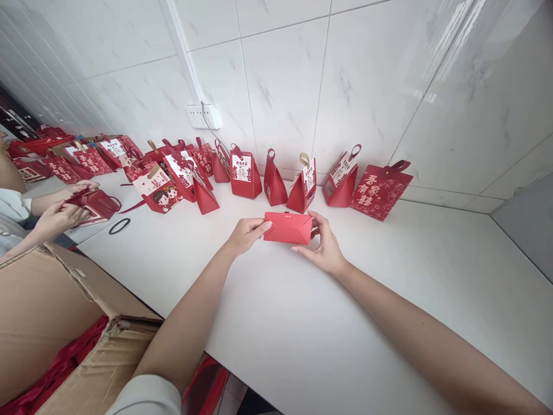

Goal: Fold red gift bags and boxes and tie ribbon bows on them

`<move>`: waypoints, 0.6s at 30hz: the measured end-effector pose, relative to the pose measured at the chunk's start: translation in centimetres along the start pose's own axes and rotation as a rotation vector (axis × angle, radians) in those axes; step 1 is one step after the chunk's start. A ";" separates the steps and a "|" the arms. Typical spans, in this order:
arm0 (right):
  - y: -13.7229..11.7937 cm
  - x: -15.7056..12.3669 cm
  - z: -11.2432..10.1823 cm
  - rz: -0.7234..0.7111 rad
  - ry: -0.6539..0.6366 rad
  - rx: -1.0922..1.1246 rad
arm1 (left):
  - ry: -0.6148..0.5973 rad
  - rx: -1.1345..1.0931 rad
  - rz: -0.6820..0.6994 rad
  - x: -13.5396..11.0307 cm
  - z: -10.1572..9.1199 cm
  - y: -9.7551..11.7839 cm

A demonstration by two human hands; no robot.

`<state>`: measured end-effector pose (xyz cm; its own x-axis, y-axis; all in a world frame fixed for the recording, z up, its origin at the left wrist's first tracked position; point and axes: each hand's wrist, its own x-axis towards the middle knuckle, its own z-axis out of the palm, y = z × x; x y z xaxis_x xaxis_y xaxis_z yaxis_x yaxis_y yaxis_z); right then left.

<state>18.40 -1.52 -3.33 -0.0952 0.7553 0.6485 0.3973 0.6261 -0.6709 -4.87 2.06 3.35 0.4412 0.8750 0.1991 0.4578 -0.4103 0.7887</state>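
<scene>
Both hands pinch a flat red folded paper box (288, 227) at frame centre: left hand (247, 234) on its left end, right hand (323, 246) on its right. Finished red gift boxes (245, 173) line the wall above.

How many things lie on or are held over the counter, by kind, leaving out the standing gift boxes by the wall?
Flat red box, in left hand and right hand: 1
Red box in co-worker's hands: 1
Black ring: 1
Total: 3
</scene>
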 end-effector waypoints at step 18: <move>1.1 -0.1 0.2 -0.015 0.009 -0.179 | 0.095 0.251 0.299 0.3 0.2 -1.9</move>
<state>18.70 -0.92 -4.21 -0.0947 0.7440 0.6614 0.5524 0.5920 -0.5868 -5.48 3.05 1.81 0.5158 0.7223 0.4607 0.4993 -0.6904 0.5235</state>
